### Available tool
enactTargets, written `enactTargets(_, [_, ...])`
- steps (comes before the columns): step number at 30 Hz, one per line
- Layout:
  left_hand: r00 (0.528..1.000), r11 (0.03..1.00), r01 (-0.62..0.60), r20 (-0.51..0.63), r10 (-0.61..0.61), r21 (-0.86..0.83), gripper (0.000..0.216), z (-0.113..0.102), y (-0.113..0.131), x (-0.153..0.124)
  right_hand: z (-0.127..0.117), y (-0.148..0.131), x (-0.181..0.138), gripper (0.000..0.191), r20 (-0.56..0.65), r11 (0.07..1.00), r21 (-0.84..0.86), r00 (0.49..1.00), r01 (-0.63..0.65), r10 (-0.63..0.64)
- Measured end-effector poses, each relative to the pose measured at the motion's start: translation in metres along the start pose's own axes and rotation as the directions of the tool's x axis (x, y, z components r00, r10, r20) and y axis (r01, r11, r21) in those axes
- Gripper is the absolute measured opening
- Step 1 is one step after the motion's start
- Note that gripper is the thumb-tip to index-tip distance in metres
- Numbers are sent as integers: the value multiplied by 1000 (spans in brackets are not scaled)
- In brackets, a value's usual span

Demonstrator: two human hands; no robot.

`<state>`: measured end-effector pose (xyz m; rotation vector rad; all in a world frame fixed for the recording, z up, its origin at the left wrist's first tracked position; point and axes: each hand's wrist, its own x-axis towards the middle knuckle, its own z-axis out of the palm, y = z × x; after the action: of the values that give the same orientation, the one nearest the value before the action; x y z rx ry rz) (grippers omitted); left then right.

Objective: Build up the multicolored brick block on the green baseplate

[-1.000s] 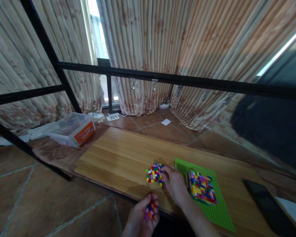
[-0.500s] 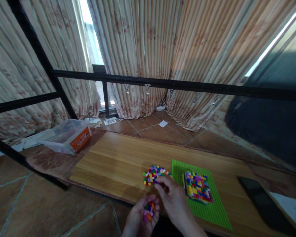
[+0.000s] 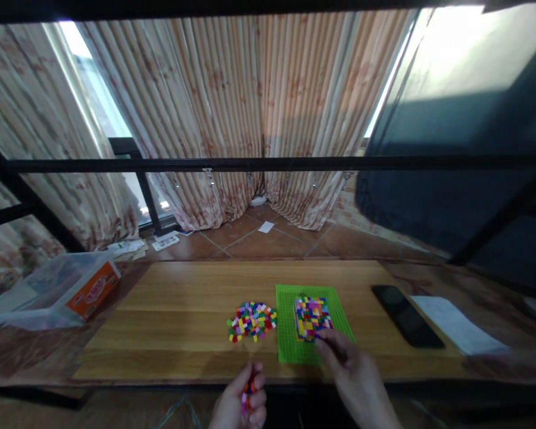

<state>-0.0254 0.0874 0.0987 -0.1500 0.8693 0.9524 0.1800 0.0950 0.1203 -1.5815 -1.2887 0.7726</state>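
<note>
On the wooden board stands a block of colourful stacked toy bricks (image 3: 311, 314), built on a green baseplate (image 3: 286, 345). My right hand (image 3: 351, 366) is at the near right corner of this block, thumb and fingertips pinched on a small dark blue brick (image 3: 318, 336). Whether that brick touches the stack I cannot tell. Closer to me, at the board's front edge, my left hand (image 3: 243, 396) is curled around several small bricks (image 3: 248, 393), with orange, red and pink ones showing. A heap of loose bricks (image 3: 252, 320) lies left of the baseplate.
A black phone (image 3: 406, 316) and a white sheet of paper (image 3: 458, 325) lie to the right. At the left stands a clear plastic box (image 3: 67, 286) with an orange label. A black metal bar (image 3: 268, 165) crosses beyond the wooden board (image 3: 183, 298).
My right hand has gone from the loose heap to the brick block on the baseplate. My left hand has closed more around its bricks. The view has turned right and levelled.
</note>
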Motion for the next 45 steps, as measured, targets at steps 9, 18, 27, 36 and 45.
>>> enactTargets(9, [990, 990, -143, -7, 143, 19, 13, 1, 25, -4, -40, 32, 76, 23, 67, 993, -109, 996, -48, 56])
enactTargets(18, [993, 995, -95, -66, 97, 29, 4, -9, 14, 5, -37, 26, 94, 20, 174, 856, -479, 977, 193, -123])
enactTargets(27, [988, 989, -146, -48, 148, 36, 15, -5, 8, 1, -35, 16, 95, 22, 230, 709, -668, 969, 224, -89])
enactTargets(36, [985, 987, -160, -63, 161, 19, 10, -7, 5, 3, -32, 16, 92, 24, 252, 565, -778, 960, 274, -117])
enactTargets(45, [988, 988, -153, -21, 153, -3, 9, -11, 4, 6, -30, 23, 89, 26, 178, 633, -733, 968, 251, -179])
